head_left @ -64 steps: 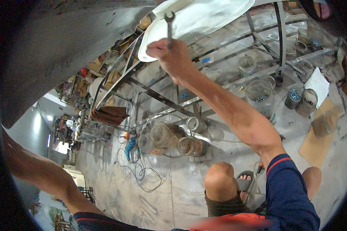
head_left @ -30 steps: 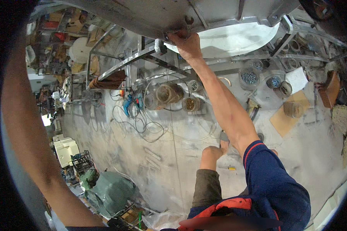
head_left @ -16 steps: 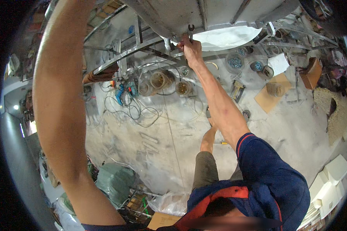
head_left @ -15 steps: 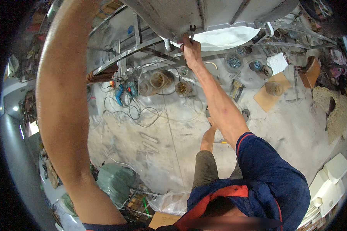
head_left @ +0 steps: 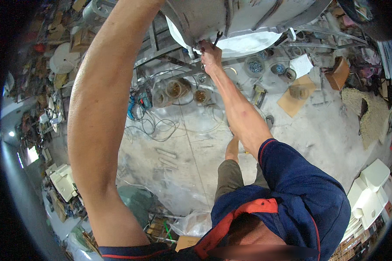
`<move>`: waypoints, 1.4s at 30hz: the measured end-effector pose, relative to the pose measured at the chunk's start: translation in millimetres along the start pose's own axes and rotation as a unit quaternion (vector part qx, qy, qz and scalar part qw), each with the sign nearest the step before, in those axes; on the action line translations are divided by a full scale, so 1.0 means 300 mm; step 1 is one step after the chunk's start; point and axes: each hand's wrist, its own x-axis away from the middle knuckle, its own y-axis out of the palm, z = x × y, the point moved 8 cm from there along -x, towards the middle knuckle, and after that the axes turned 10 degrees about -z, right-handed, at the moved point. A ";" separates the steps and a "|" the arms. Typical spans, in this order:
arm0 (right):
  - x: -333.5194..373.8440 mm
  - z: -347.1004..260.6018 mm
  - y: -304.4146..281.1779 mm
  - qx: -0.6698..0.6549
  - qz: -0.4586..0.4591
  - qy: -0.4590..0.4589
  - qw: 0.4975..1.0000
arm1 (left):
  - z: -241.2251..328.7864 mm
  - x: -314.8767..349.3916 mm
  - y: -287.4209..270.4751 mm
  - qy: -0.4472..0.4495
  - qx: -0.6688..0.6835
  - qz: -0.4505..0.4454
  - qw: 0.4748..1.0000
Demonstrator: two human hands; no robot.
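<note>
Shift since the earlier frame: the left forearm [head_left: 102, 100] has been carried rightward, its upper end now cut by the top edge left of centre; the right hand [head_left: 211, 56] is seen slightly further left, and the wrench [head_left: 216, 41] has been tipped more to the right.
Wrench: it is held at upper centre, just below the underside of the grey ribbed panel [head_left: 252, 15].
Wrench axis: it is slanted, with the forked end raised to the upper right and the ring end shown at the lower left of the fist.
Right fingers: they are curled shut around the middle of the wrench; whether anything else is pinched at their tips cannot be told.
Left hand: it is hidden past the top edge, so its opening and any hold cannot be told.
Key relation: the wrench lies within the right fingers, its forked end pointed up toward the panel; by the right hand the panel's lower edge is nearly met, while the left hand's distance cannot be judged.
Behind the fist: a white oval piece [head_left: 250, 45] is seen at upper centre, with the metal rack [head_left: 172, 63] to its left.
Floor [head_left: 170, 187]: jars [head_left: 175, 89] are scattered below the rack, one with blue pieces [head_left: 254, 66] standing right of the right forearm.
</note>
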 end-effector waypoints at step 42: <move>0.746 -0.343 -1.456 0.445 0.020 0.021 0.895 | 0.714 0.447 1.098 -0.613 0.745 0.134 0.227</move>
